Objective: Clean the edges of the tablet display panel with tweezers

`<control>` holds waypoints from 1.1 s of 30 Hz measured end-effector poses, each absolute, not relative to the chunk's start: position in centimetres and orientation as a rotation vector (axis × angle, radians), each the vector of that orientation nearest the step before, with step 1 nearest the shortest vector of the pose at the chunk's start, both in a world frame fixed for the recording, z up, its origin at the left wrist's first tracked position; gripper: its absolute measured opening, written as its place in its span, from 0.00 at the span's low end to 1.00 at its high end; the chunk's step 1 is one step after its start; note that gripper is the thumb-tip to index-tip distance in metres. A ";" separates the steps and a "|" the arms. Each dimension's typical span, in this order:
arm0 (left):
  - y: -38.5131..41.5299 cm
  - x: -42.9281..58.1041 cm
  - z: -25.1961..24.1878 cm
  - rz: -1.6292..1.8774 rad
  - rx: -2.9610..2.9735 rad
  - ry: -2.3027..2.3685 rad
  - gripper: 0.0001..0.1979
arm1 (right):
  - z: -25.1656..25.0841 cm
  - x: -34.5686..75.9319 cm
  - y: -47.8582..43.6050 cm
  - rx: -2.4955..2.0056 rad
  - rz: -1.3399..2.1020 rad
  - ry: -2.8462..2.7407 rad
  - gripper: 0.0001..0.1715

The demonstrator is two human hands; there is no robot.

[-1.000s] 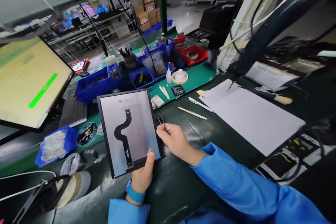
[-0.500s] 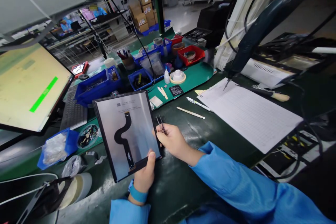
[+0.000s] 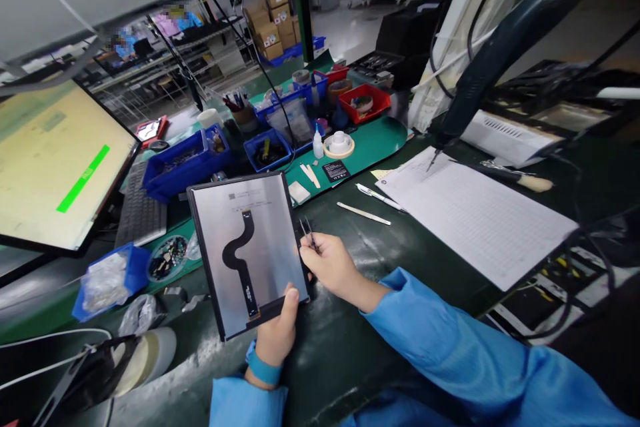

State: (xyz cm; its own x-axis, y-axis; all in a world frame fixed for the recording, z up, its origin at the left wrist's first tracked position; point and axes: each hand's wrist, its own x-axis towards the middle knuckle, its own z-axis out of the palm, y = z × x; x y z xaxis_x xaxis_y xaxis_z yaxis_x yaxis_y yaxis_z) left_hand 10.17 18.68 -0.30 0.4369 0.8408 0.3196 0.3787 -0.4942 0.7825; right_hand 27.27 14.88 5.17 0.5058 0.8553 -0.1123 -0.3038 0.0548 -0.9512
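A tablet-sized display panel (image 3: 275, 240) is held up at a tilt above the bench, its silvery back towards me. A black S-shaped flex cable (image 3: 243, 263) runs down that back. My left hand (image 3: 278, 333), with a blue band at the wrist, grips the panel's lower right corner, thumb on the back and fingers hidden beneath. At the panel's right edge, my right hand (image 3: 330, 263) is closed round a pair of tweezers (image 3: 309, 233), whose tips point up and away from me. Some right-hand fingers are hidden; whether they touch the panel I cannot tell.
Beyond the panel stand blue bins (image 3: 183, 163), a red tray (image 3: 365, 103) and a small dropper bottle (image 3: 318, 143). To the right lie a pen (image 3: 380, 197), a thin stick (image 3: 363, 213) and a paper sheet (image 3: 475, 220). A monitor (image 3: 55, 160) and keyboard (image 3: 143, 207) are left.
The display panel has shifted slightly to the right and its tilt has changed a little. My right hand with the tweezers has barely moved.
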 end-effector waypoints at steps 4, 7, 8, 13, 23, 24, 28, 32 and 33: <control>18.6 10.3 0.0 0.979 2.226 0.992 0.22 | 5.1 27.4 15.0 -1.230 0.929 -0.607 0.06; 18.5 10.6 0.4 1.028 2.299 0.964 0.22 | 5.2 27.4 14.9 -1.216 0.936 -0.611 0.06; 18.5 10.6 0.4 1.039 2.310 0.956 0.22 | 5.2 27.4 14.9 -1.210 0.937 -0.608 0.06; 18.6 10.5 0.1 1.041 2.333 0.945 0.24 | 5.2 27.3 14.8 -1.193 0.942 -0.594 0.08; 18.8 9.6 -1.2 0.980 2.439 0.833 0.23 | 5.7 27.4 14.5 -1.191 0.913 -0.647 0.05; 18.8 9.7 -1.1 0.975 2.424 0.866 0.23 | 5.7 27.4 14.5 -1.185 0.913 -0.649 0.06; 18.7 9.8 -0.9 0.846 2.396 0.907 0.24 | 5.7 27.4 14.5 -1.175 0.902 -0.651 0.08; 18.8 9.6 -1.1 0.800 2.348 0.883 0.25 | 5.7 27.5 14.6 -1.187 0.891 -0.648 0.06; 18.8 9.6 -1.3 0.821 2.321 0.896 0.26 | 5.7 27.5 14.7 -1.189 0.886 -0.648 0.05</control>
